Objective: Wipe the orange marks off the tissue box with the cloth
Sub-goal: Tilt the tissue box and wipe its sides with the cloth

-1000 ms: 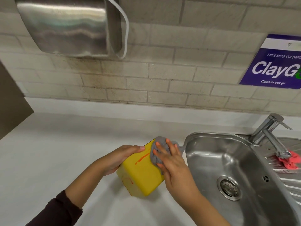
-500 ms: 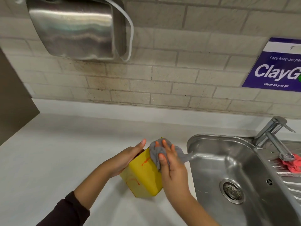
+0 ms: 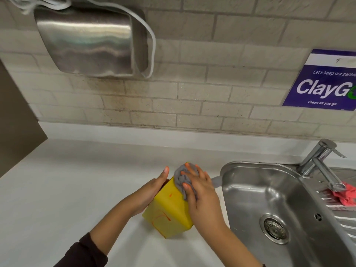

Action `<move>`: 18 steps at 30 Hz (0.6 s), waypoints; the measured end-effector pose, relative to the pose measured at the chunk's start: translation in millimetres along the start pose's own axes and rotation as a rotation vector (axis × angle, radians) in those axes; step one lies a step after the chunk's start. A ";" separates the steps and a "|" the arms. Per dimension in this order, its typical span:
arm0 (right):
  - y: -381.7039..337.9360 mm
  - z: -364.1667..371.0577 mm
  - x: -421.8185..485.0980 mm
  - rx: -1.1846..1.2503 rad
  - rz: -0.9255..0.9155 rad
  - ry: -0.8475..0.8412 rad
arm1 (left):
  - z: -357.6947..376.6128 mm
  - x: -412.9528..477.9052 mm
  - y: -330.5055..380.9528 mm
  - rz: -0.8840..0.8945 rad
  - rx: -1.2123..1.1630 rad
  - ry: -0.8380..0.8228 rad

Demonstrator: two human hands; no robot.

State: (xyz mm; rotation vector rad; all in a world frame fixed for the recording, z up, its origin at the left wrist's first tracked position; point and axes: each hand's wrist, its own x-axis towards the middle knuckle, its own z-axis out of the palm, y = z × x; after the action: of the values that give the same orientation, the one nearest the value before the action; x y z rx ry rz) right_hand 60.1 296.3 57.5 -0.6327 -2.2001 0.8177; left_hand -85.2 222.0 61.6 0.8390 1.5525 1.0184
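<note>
A yellow tissue box (image 3: pixel 169 207) stands tilted on the white counter (image 3: pixel 67 189), just left of the sink. Orange marks (image 3: pixel 163 216) show on its lower near face, and a faint orange smear sits higher up. My left hand (image 3: pixel 152 191) grips the box's left side with the fingers pointing away from me. My right hand (image 3: pixel 198 189) presses a grey cloth (image 3: pixel 181 180) flat against the upper right part of the box. A corner of the cloth trails toward the sink rim.
A steel sink (image 3: pixel 250 189) with a drain (image 3: pixel 275 229) lies right of the box, with a tap (image 3: pixel 319 160) and a pink cloth (image 3: pixel 344 195) on the drainer. A steel dispenser (image 3: pixel 86 43) hangs on the tiled wall. A purple sign (image 3: pixel 323 85) is at right.
My right hand has rubbed the cloth over the box's upper face, and the long orange stroke there has faded to a faint smear. The left hand has stayed on the box.
</note>
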 end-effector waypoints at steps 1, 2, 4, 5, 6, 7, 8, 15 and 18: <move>-3.6 2.9 -1.3 0.042 -0.008 -0.016 | 0.2 -1.3 1.0 0.021 -0.039 -0.006; -7.3 4.6 -3.9 0.076 -0.033 -0.063 | 0.6 -2.4 1.9 0.044 -0.070 -0.012; -9.8 3.1 -12.5 0.081 -0.141 -0.185 | 2.1 -4.6 3.9 0.075 -0.064 -0.014; -6.9 0.2 -17.2 0.058 -0.207 -0.230 | 3.0 -5.0 3.8 0.072 -0.041 -0.008; -2.2 -4.6 -20.8 0.031 -0.257 -0.262 | 4.1 -4.2 3.0 0.062 -0.012 -0.006; 3.7 -10.5 -23.6 0.002 -0.289 -0.282 | 5.6 -3.2 2.0 0.049 0.021 -0.006; 9.6 -16.1 -25.0 -0.024 -0.308 -0.288 | 7.1 -2.5 1.0 0.038 0.052 0.001; 18.9 -20.2 -2.9 0.066 0.114 -0.001 | 14.5 1.5 2.8 0.015 0.164 0.031; 7.3 -11.8 -4.2 0.067 0.041 -0.035 | 16.2 3.8 2.3 0.024 0.077 0.041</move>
State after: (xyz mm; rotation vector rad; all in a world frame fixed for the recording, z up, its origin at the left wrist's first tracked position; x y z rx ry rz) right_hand 73.0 303.0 57.1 -0.6369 -2.1877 0.9261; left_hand -70.0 229.3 60.9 0.8965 1.6280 1.0037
